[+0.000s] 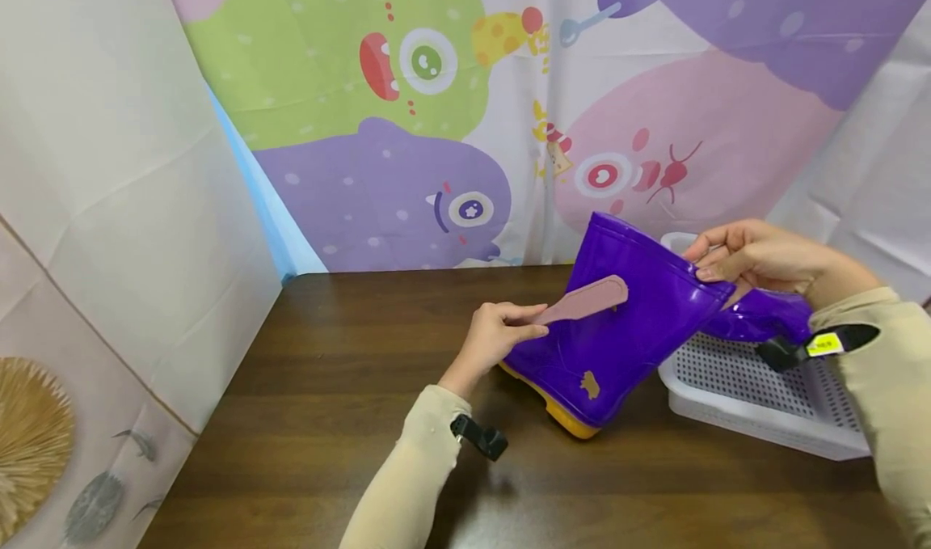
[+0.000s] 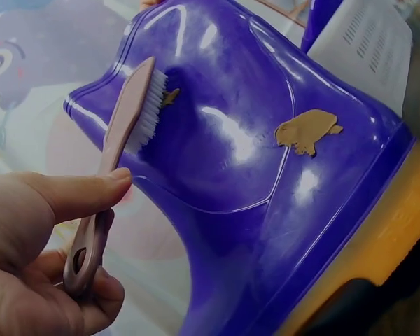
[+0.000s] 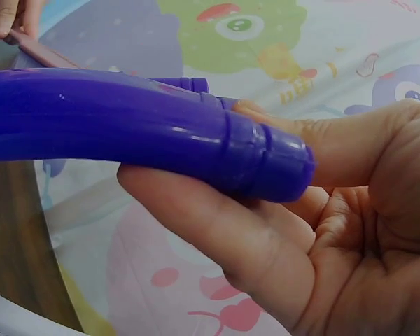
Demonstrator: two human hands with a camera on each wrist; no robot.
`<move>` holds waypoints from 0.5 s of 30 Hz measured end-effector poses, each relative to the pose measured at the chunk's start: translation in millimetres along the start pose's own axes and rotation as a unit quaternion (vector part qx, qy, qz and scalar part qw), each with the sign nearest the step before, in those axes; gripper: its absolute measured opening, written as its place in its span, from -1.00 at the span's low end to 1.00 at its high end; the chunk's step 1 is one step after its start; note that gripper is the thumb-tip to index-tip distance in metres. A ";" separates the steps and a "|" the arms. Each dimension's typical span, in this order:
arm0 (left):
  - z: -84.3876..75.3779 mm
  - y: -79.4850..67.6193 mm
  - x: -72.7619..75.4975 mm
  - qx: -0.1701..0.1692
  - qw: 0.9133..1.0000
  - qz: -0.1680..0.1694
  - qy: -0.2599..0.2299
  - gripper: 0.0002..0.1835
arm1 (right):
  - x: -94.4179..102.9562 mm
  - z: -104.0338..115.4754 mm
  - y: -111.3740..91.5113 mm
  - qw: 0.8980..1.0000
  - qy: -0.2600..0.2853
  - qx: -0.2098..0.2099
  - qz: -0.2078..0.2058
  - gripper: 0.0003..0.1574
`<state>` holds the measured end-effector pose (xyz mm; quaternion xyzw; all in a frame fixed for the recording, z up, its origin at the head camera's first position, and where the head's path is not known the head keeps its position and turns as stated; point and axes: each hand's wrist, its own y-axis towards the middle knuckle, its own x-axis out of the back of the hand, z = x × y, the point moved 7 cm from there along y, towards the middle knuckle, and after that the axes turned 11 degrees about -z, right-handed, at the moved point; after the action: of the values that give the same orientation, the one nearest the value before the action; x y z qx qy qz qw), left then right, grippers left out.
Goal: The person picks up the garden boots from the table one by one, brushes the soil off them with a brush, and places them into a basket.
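A purple rain boot (image 1: 647, 323) with a yellow sole is held tilted over the table, its opening up and to the right. My right hand (image 1: 764, 259) pinches the boot's top rim between thumb and fingers, as the right wrist view also shows at the purple rim (image 3: 266, 157). In my left hand (image 1: 494, 335) is a pink scrub brush (image 2: 129, 105), gripped by its handle. White bristles (image 2: 152, 115) face the boot's shaft beside a small brown smear (image 2: 171, 96). A larger brown patch (image 2: 308, 133) sticks to the boot nearer the sole.
To the right, a white perforated basket (image 1: 764, 432) stands on the brown wooden table (image 1: 349, 444), with a second purple boot (image 1: 760, 314) in it, partly hidden by my right arm. A cartoon-print cloth (image 1: 436, 169) hangs behind the table; pale cloth (image 1: 131, 169) covers the left side.
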<state>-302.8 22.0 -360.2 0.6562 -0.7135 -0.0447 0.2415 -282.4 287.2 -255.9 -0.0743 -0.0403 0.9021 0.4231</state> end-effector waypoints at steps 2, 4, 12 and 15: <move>6.6 -0.8 -3.3 0.026 0.999 0.009 -0.037 -0.65 | 0.1 0.1 -0.1 1.000 -0.003 0.001 0.000 -0.60; 13.6 -2.4 -6.4 0.052 0.996 0.017 -0.070 -0.65 | 0.7 -0.2 -0.3 1.000 -0.006 0.002 -0.001 -0.60; 31.1 -9.9 -7.3 0.069 0.994 0.017 -0.088 -0.66 | 2.5 -0.5 -1.6 1.000 0.000 0.003 -0.006 -0.61; 38.5 -13.5 -3.7 0.077 0.994 0.015 -0.075 -0.67 | 3.4 -0.3 -2.6 1.000 0.001 0.003 -0.007 -0.61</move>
<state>-305.9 14.0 -400.2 0.6566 -0.7410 -0.0348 0.1363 -282.4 291.5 -256.3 -0.0737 -0.0376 0.8991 0.4299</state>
